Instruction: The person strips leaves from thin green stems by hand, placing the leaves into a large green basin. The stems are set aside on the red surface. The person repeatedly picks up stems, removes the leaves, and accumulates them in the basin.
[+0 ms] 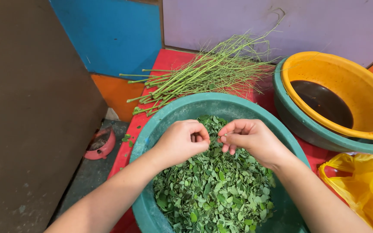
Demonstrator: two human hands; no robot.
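The left hand (183, 140) and right hand (249, 137) meet above the green basin (175, 112), both curled shut, fingertips pinching what looks like a thin sprig too small to make out, held over the basin so that anything dropped lands inside. Below lies a loose heap of small oval leaves (214, 190), matte and dark green. At twelve o'clock, bare wiry stems (203, 73) lie stacked on the red table (169, 59). At two o'clock a glossy yellow bowl (346, 82) nests in another green basin; a crinkled yellow bag (363, 185) sits at four.

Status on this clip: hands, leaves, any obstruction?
Left hand and right hand pinched together above green basin. Basin holds loose small leaves. Bare stems piled behind. Nothing obstructing.
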